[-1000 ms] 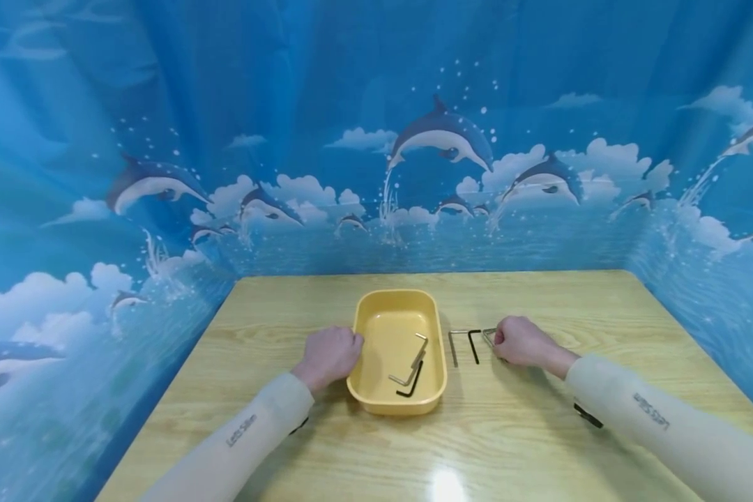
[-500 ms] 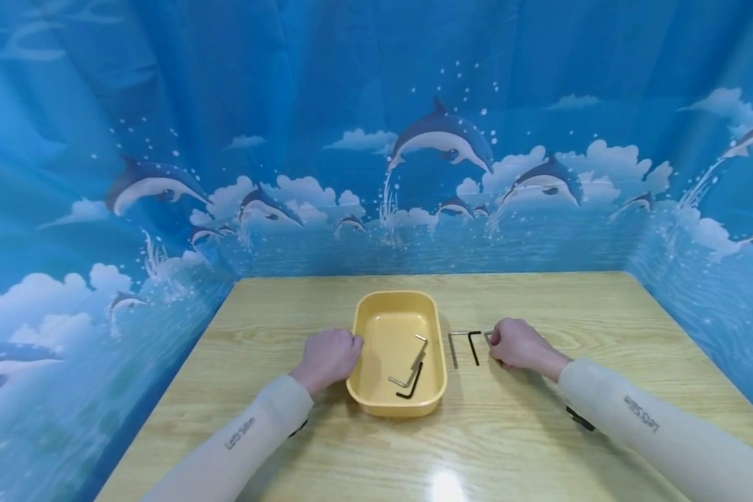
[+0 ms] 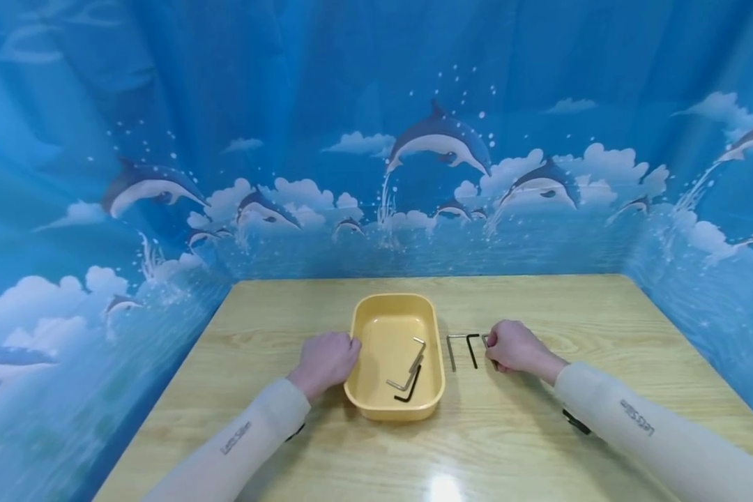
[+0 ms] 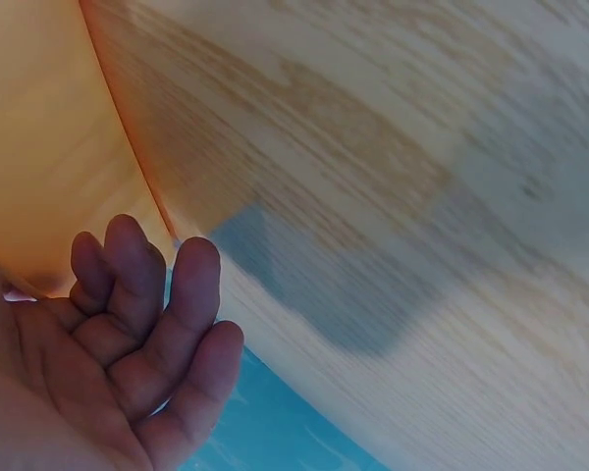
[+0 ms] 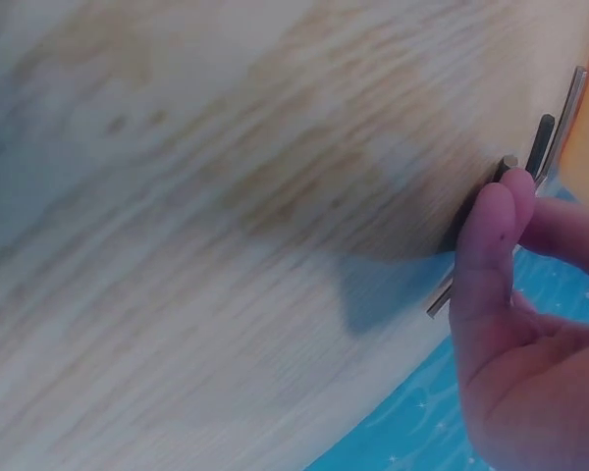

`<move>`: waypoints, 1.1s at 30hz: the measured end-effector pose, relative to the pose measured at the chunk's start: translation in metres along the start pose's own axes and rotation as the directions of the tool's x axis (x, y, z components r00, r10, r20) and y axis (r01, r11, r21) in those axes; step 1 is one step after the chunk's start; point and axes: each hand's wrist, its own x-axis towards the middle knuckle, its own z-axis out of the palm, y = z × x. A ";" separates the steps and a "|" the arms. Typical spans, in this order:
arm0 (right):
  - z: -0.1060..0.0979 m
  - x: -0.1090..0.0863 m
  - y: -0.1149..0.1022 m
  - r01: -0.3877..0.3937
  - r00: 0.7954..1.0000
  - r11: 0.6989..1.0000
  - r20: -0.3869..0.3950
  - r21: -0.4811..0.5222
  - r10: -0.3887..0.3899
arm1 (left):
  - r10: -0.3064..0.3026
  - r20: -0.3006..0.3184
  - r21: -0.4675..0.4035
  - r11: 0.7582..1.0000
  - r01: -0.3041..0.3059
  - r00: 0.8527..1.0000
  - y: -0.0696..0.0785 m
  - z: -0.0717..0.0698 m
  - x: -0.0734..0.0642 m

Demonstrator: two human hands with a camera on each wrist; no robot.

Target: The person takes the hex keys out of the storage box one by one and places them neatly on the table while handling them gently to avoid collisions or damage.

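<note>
My left hand (image 3: 328,359) grips the left rim of a yellow plastic tray (image 3: 359,403); in the left wrist view its curled fingers (image 4: 194,285) are outside the tray wall (image 4: 59,128). To the right of the tray, my right hand (image 3: 517,346) pinches a silver hex key (image 3: 486,339), mostly hidden by the fingers, low over the table. Its ends show on both sides of the fingertips in the right wrist view. Left of it lie a black hex key (image 3: 473,351) and another silver hex key (image 3: 451,354), side by side, short arms at the far end.
Inside the tray, silver hex keys (image 3: 417,355) and a black hex key (image 3: 410,392) lie partly across one another. The wood-grain table (image 3: 276,307) is bordered by a blue dolphin-print curtain (image 3: 326,174) at the back and sides.
My right hand has shifted slightly left with the silver hex key, bringing it nearer the black one. The left hand has stayed at the tray's rim.
</note>
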 end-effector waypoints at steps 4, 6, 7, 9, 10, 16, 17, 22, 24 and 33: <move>-0.001 0.000 0.000 0.006 1.000 1.000 -0.008 0.006 -0.006 | 0.009 -0.005 0.005 1.000 -0.009 1.000 0.000 -0.001 0.001; -0.001 0.000 0.000 0.012 1.000 1.000 -0.009 0.006 -0.012 | 0.012 -0.005 0.010 1.000 -0.012 1.000 0.000 -0.002 0.001; 0.000 0.001 0.000 0.014 1.000 1.000 -0.010 0.007 -0.014 | 0.011 -0.003 0.010 1.000 -0.011 1.000 0.001 -0.002 0.001; 0.000 0.001 0.001 0.019 1.000 1.000 -0.013 0.004 -0.019 | 0.010 -0.005 0.008 1.000 -0.010 1.000 0.001 -0.003 0.001; -0.001 0.001 0.001 0.022 1.000 1.000 -0.015 -0.001 -0.022 | 0.009 -0.005 0.006 1.000 -0.009 1.000 0.001 -0.003 0.001; -0.002 0.001 0.000 0.017 1.000 1.000 -0.018 -0.003 -0.017 | 0.002 -0.002 0.004 1.000 -0.002 1.000 0.002 -0.004 0.001; -0.001 0.001 0.000 0.012 1.000 1.000 -0.016 0.001 -0.012 | 0.003 -0.003 0.005 1.000 -0.002 1.000 0.002 -0.003 0.001; 0.000 -0.002 -0.002 -0.006 1.000 1.000 0.003 0.014 0.006 | -0.004 0.010 0.008 1.000 0.004 1.000 0.001 -0.002 -0.002; 0.000 -0.004 -0.003 -0.010 1.000 1.000 0.008 0.013 0.010 | -0.009 0.019 0.002 1.000 0.009 1.000 0.001 -0.002 -0.002; -0.010 -0.005 -0.008 0.043 0.999 0.992 0.004 -0.121 -0.043 | 0.016 -0.007 -0.007 1.000 -0.016 1.000 0.000 -0.002 -0.001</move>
